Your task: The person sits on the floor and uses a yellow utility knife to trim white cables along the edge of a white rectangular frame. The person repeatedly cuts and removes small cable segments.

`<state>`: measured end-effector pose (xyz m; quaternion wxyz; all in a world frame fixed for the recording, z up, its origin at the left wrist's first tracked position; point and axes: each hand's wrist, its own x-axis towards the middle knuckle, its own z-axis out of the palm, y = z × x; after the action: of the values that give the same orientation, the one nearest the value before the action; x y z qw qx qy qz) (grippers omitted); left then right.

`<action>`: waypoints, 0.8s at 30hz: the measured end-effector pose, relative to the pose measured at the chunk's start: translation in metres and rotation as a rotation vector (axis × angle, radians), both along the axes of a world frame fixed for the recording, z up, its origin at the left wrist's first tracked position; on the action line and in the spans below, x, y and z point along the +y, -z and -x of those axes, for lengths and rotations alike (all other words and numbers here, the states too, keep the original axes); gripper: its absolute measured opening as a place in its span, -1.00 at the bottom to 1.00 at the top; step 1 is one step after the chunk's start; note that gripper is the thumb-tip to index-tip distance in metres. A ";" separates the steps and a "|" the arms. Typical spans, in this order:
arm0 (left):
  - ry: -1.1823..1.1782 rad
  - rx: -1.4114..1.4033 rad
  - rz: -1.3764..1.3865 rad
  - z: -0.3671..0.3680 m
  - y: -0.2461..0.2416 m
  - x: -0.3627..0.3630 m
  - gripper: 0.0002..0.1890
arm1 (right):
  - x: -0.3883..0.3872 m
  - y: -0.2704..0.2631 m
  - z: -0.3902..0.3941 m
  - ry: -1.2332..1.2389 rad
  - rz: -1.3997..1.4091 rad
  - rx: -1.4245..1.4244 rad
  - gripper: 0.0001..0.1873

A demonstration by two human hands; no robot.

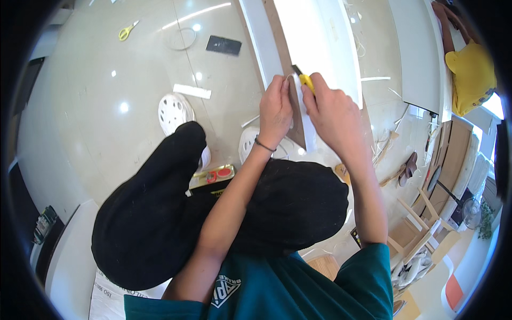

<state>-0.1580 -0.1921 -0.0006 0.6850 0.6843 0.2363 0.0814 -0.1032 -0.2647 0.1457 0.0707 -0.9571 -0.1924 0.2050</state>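
My right hand (334,112) grips a yellow snap-off utility knife (306,82), its dark blade pointing up and away from me. The knife lies against the near end of a board with a bare brown face (296,120) and a white edge strip (309,130). My left hand (276,110), a dark band at its wrist, pinches that board's left edge near the knife, with the fingertips partly hidden. Beyond both hands stretches a large white panel (320,44), brightly lit. Whether the board is joined to it, I cannot tell.
Yellow-handled scissors (125,33), a dark flat sheet (224,45) and a white offcut (192,91) lie on the tiled floor. A rectangular tin (212,178) stands between my legs. At right, a person in yellow (472,76) is beside another white panel (418,52).
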 end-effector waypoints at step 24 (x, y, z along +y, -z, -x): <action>-0.099 -0.082 -0.120 0.005 -0.004 -0.012 -0.91 | 0.026 -0.020 -0.003 -0.106 0.395 0.050 -0.73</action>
<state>-0.1627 -0.2038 0.0035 0.6470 0.7077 0.2363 0.1571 -0.1004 -0.2386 0.1656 -0.1245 -0.9354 -0.1969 0.2660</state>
